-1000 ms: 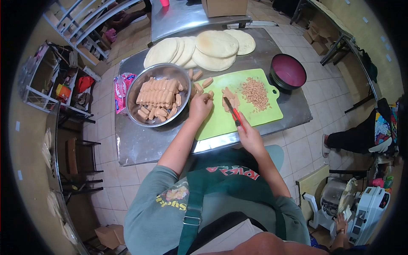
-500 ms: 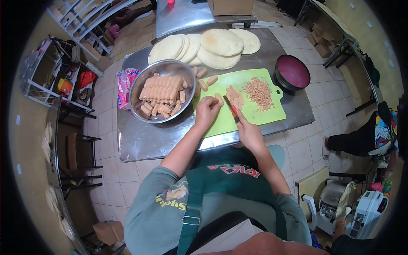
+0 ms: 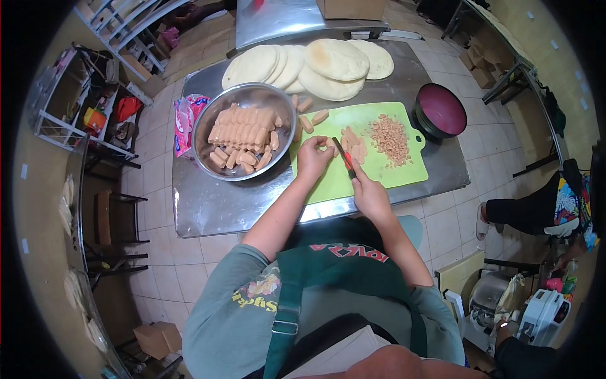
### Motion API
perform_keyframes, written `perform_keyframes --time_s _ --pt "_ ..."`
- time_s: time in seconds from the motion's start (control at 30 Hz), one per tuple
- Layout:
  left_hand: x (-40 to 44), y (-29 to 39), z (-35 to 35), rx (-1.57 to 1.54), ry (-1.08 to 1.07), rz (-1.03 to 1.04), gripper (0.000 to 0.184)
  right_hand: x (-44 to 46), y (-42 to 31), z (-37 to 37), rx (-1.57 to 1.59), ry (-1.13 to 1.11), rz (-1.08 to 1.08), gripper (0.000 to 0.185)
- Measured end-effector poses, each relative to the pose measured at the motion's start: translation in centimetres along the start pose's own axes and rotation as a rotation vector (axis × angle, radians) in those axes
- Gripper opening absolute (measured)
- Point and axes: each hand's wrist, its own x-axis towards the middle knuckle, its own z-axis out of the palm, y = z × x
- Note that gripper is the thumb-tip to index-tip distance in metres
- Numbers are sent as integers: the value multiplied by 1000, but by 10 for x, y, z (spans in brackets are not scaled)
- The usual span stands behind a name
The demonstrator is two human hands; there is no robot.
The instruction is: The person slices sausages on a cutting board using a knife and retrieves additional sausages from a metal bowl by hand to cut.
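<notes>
On the green cutting board (image 3: 379, 177), my left hand (image 3: 314, 156) has its fingers closed on a sausage piece (image 3: 331, 145) at the board's left part. My right hand (image 3: 371, 192) grips a red and black knife (image 3: 346, 160), its blade beside that piece. Sliced sausage strips (image 3: 353, 144) lie just right of the blade, and a heap of small chopped bits (image 3: 389, 140) is farther right. A steel bowl (image 3: 203, 155) full of sausages stands left of the board. Several loose sausage pieces (image 3: 320, 117) rest between bowl and board.
Several flat round breads (image 3: 336, 60) lie along the far side of the metal table (image 3: 208, 211). A dark bowl with a pink inside (image 3: 442, 110) stands at the right, a pink plastic packet (image 3: 184, 120) at the left. Another person (image 3: 524, 211) stands at the right.
My left hand has moved from the loose pieces beside the bowl onto the board with a sausage piece. The knife blade is now closer to that piece. The view has shifted slightly.
</notes>
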Motion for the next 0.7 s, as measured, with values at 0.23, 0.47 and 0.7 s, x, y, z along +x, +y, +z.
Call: perform_keyframes --time_s 0.23,0.47,0.7 --pt "-3 2 -2 -42 -34 -48 37 13 -5 -5 29 -47 4 53" --pt "-3 2 -5 -46 -64 -67 38 35 3 -13 227 -152 -1 54" --pt "-3 -2 -6 -59 -40 -62 32 -13 15 -2 121 -105 -54 56"
